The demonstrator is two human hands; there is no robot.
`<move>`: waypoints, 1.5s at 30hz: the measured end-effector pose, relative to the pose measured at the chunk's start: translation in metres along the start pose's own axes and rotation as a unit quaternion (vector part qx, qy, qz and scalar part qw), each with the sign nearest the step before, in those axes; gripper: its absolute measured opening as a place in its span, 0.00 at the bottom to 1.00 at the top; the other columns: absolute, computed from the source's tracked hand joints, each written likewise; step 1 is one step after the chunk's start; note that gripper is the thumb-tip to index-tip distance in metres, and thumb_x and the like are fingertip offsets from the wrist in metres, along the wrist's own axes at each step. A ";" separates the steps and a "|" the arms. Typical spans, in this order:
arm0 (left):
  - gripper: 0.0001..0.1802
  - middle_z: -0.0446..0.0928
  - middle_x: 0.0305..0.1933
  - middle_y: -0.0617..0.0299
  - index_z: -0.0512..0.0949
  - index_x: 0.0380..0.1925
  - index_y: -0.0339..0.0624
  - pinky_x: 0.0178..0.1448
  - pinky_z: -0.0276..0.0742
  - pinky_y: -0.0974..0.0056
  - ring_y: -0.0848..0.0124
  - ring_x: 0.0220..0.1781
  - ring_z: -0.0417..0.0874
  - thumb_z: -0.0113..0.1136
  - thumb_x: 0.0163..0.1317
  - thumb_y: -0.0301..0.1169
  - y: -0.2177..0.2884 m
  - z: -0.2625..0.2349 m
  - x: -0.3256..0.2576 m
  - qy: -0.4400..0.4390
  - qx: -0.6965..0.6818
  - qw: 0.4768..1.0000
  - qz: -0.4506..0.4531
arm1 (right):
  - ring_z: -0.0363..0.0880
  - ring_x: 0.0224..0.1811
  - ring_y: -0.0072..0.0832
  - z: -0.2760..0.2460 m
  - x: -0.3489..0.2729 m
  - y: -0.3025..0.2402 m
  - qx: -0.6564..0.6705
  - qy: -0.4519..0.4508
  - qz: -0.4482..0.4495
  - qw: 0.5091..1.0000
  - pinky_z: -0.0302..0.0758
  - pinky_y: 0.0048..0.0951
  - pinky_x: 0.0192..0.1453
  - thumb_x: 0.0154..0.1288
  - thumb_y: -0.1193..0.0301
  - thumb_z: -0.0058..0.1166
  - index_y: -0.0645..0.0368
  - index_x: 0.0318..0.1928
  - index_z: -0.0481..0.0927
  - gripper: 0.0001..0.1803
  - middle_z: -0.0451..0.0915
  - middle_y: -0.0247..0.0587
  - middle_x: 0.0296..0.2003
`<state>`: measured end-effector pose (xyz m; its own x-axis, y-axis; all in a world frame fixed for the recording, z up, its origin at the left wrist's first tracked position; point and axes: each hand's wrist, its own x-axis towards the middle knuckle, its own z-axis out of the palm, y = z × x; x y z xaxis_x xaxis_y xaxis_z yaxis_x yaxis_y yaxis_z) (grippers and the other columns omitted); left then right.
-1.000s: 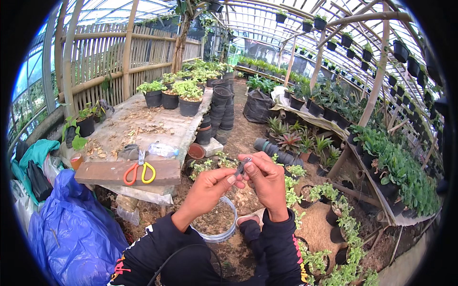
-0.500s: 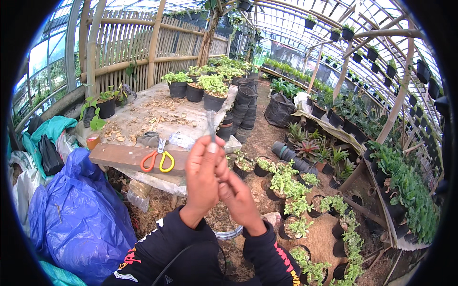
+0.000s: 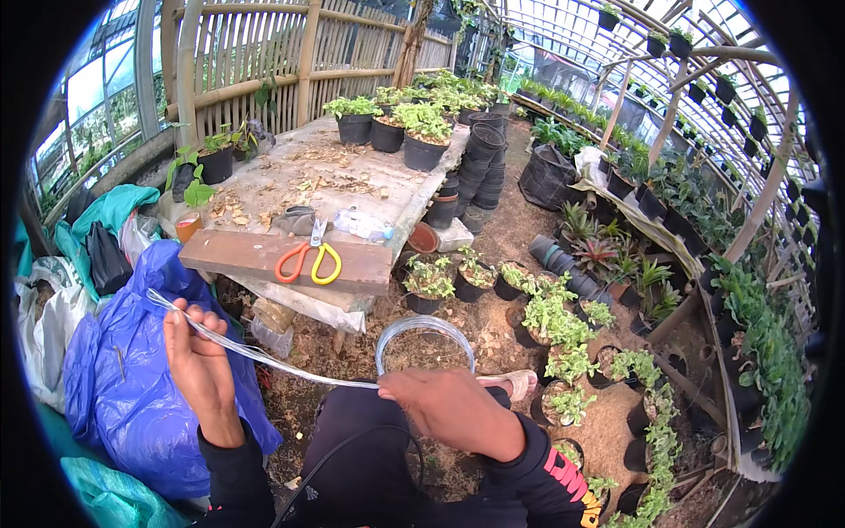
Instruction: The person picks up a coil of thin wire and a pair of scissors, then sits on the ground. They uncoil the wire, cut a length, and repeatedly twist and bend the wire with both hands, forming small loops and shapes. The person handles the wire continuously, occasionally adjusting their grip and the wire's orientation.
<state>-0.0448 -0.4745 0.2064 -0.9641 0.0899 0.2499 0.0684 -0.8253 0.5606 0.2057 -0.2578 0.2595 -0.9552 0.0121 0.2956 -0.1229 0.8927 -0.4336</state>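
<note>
A bundle of thin silvery wire strands [image 3: 290,363] stretches between my hands, its loose tip rising past the left fingers. My left hand [image 3: 201,370] has half-curled fingers lightly around the bundle near that tip. Closed over the other end is my right hand [image 3: 458,412], above my knee; its fingertips are partly hidden. A round coil of the same wire [image 3: 380,350] shows just beyond the right hand, and whether it joins the held strands is hidden. Scissors with one orange and one yellow handle [image 3: 308,263] lie on a brown wooden board [image 3: 211,249].
The board rests on a table [image 3: 290,167] strewn with dry leaf bits, beside a clear plastic bottle [image 3: 363,225]. Potted plants [image 3: 426,151] and stacked black pots [image 3: 480,163] line its far side. A blue plastic sack [image 3: 158,387] stands left; more potted plants [image 3: 563,361] cover the ground right.
My hands were together, raised before the table; now they are lower and apart. The left moved left and the wire stretches between them. The view has shifted, and the coil shows more fully.
</note>
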 end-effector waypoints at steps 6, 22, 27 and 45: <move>0.10 0.88 0.32 0.56 0.86 0.36 0.30 0.47 0.82 0.65 0.70 0.34 0.89 0.61 0.71 0.27 0.044 0.051 -0.061 -0.403 0.486 0.732 -0.255 | 0.82 0.37 0.58 -0.054 0.001 0.030 -0.005 -0.097 0.027 0.995 0.77 0.50 0.39 0.71 0.74 0.52 0.60 0.43 0.81 0.06 0.82 0.56 0.32; 0.10 0.78 0.25 0.65 0.84 0.49 0.34 0.33 0.71 0.69 0.80 0.27 0.76 0.54 0.76 0.25 -0.100 0.189 -0.097 -0.553 0.270 0.786 -0.066 | 0.73 0.28 0.14 -0.150 -0.054 0.021 -0.020 0.201 0.175 0.964 0.71 0.23 0.32 0.65 0.75 0.63 0.63 0.43 0.81 0.08 0.78 0.29 0.29; 0.11 0.77 0.29 0.68 0.82 0.50 0.33 0.37 0.69 0.72 0.82 0.32 0.73 0.53 0.79 0.27 -0.116 0.194 -0.099 -0.551 0.238 0.790 -0.126 | 0.78 0.27 0.39 -0.130 -0.036 0.033 -0.261 0.351 0.049 0.898 0.74 0.38 0.30 0.56 0.76 0.65 0.59 0.32 0.77 0.08 0.76 0.41 0.26; 0.13 0.85 0.41 0.65 0.81 0.53 0.31 0.36 0.68 0.73 0.84 0.31 0.69 0.54 0.79 0.29 -0.149 0.197 -0.087 -0.557 0.063 0.793 -0.239 | 0.77 0.32 0.16 -0.081 -0.021 0.058 0.238 0.401 0.077 0.881 0.74 0.20 0.36 0.79 0.66 0.57 0.66 0.53 0.85 0.15 0.80 0.34 0.37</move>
<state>0.0797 -0.2499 0.2564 -0.0685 0.8696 0.4890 -0.1438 -0.4936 0.8577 0.2405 -0.1696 0.2975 -0.4973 0.6009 0.6257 -0.2904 0.5643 -0.7728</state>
